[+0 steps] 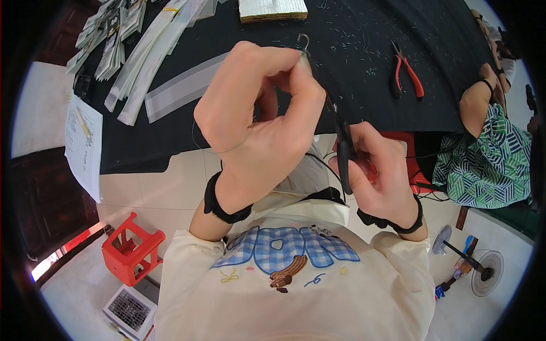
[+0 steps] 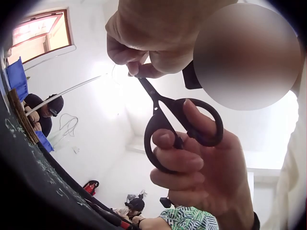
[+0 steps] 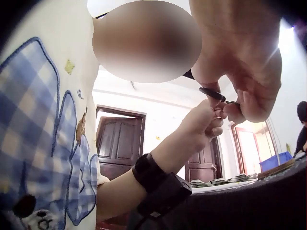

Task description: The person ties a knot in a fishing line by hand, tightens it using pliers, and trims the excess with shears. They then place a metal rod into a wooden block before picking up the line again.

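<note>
In the head view my left hand [image 1: 264, 105] pinches a small metal fishing hook [image 1: 305, 38] between thumb and forefinger, its bend poking out past the fingertips. A thin line [image 1: 234, 149] crosses the back of this hand and loops beside it. My right hand [image 1: 382, 165] holds black scissors [image 1: 344, 149], with fingers and thumb through the handle loops. The blades point up toward the left fingertips. In the left wrist view the scissors [image 2: 156, 98] are slightly spread, their tips right at the pinching fingers of the left hand [image 2: 153, 36].
Red-handled pliers [image 1: 400, 74] lie on the black tablecloth [image 1: 341, 28] among scattered thread bits. Clear plastic sleeves [image 1: 182, 94], packed bundles [image 1: 114, 45] and a foil-topped block [image 1: 273, 10] are also there. A paper sheet [image 1: 84, 142] hangs at the left edge. Another person sits at right.
</note>
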The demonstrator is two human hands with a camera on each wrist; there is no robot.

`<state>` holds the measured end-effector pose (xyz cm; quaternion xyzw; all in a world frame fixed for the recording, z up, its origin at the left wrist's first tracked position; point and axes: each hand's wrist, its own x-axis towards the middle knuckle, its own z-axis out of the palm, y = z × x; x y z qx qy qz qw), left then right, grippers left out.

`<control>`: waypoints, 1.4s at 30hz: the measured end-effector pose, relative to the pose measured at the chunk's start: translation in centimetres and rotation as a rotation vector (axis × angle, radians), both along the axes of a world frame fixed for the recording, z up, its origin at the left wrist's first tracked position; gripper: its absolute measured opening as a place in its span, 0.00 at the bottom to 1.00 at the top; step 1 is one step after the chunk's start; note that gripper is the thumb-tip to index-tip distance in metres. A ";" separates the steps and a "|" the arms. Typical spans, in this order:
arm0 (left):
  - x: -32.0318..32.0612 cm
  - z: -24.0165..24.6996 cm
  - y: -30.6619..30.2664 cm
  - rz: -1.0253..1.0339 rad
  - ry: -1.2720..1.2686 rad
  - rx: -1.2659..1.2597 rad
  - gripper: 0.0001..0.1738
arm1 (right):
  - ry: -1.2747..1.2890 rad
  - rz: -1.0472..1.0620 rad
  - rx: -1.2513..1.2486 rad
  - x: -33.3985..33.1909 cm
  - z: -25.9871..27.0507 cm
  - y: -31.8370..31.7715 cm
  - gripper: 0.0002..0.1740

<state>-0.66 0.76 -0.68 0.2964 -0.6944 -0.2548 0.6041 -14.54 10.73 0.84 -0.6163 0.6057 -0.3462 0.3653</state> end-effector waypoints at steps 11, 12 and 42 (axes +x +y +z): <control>0.0 0.1 0.0 0.024 -0.002 -0.004 0.03 | -0.027 -0.004 -0.024 0.1 -0.2 0.0 0.11; 0.1 0.1 0.0 0.013 0.002 -0.002 0.03 | -0.036 -0.007 -0.027 0.2 -0.2 0.1 0.11; 0.1 0.2 0.0 -0.033 0.070 0.137 0.03 | 0.035 0.046 -0.098 0.1 -0.8 -0.4 0.08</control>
